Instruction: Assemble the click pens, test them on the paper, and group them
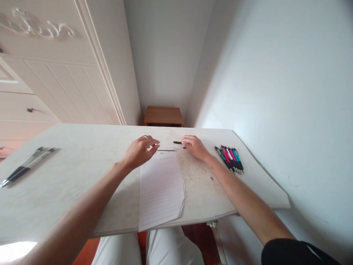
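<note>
My left hand, a ring on one finger, hovers over the far edge of the paper with thumb and forefinger apart and nothing visible between them. Just past its thumb lies a thin black rod, like a pen refill, at the top of a lined sheet of paper with a torn right edge. My right hand is closed, its fingertips at the end of a short black tube-like pen part. A small dark piece shows below those fingertips, too small to name.
On the white table, several colourful pens lie side by side at the right. Two black-and-clear pens lie far left. A white cabinet stands at the left, a wall at the right, a wooden stand behind.
</note>
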{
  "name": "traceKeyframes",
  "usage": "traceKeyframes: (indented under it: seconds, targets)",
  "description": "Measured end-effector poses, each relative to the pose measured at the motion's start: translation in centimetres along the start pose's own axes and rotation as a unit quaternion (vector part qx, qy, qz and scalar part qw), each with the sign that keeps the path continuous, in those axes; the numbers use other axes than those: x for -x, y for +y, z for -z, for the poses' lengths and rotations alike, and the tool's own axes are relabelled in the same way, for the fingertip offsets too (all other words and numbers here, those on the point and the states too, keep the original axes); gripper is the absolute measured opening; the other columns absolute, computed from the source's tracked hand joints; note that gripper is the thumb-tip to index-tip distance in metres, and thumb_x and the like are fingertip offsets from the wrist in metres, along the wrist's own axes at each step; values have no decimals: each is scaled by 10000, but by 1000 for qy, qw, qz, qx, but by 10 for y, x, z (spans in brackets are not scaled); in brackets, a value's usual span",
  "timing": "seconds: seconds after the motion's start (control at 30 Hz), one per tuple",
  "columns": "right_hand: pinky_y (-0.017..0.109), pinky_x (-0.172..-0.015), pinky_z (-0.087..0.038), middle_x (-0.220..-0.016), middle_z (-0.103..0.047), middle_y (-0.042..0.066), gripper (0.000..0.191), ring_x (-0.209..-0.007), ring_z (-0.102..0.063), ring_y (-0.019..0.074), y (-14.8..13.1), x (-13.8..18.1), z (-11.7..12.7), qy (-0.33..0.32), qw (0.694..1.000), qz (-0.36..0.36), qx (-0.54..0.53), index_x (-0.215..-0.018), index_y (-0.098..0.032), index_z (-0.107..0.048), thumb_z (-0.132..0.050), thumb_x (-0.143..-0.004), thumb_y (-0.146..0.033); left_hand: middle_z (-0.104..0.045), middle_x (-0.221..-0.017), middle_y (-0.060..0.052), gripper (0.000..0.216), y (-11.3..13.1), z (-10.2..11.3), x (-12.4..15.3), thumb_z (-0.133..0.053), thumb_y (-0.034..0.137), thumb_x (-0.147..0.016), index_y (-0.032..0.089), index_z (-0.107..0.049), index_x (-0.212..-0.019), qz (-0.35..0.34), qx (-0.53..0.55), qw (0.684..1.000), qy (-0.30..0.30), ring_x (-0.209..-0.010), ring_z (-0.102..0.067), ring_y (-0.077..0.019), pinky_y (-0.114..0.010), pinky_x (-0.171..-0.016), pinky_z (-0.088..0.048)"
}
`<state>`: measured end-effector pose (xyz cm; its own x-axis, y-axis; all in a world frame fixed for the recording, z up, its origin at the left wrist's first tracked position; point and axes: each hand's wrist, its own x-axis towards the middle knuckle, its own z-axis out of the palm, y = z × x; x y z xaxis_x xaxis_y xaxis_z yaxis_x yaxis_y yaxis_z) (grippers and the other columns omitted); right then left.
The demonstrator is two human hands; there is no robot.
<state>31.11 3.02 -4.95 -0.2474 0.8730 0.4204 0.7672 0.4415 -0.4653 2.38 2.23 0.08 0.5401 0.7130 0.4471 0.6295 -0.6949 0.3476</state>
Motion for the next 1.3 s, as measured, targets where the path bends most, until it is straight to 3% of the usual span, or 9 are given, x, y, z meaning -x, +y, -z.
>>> traceKeyframes:
  seconds: [0.17, 0.33, 0.83, 1.3]
  targets:
    - [410, -1025, -448, -1154, -717, 105, 372, -1143, -623, 236, 2, 0, -1, 10, 1000, 9, -12, -987, -207, -762, -470, -963, -437, -707, -946, -74, 402, -23, 20, 7, -613, 503, -845, 200, -711, -1091, 34, 5, 998, -61, -880, -633, -232, -356, -797, -508]
    - [427, -1015, -460, -1129, -727, 87, 298, -1125, -634, 242, 0, 1, -1, 15, 1000, 13, -15, -989, -227, -759, -518, -945, -397, -702, -1114, -108, 455, -38, 19, 17, -576, 545, -855, 197, -705, -1118, 48, 0, 991, -125, -1068, -610, -287, -400, -905, -494]
    - [448, -1015, -458, -1131, -723, 101, 263, -1116, -631, 253, -1, 1, -2, 19, 1000, 8, -10, -1008, -213, -761, -553, -919, -348, -721, -1105, -96, 436, -43, 23, 20, -586, 544, -845, 208, -721, -1089, 80, -14, 988, -128, -995, -665, -277, -359, -862, -514]
    - [454, -1032, -445, -1147, -713, 96, 263, -1142, -615, 251, 1, 1, -3, 15, 1000, 13, -10, -1038, -222, -745, -545, -925, -350, -714, -1133, -81, 430, -44, 22, 20, -545, 545, -868, 229, -718, -1102, 66, -28, 988, -136, -1032, -653, -275, -356, -878, -506]
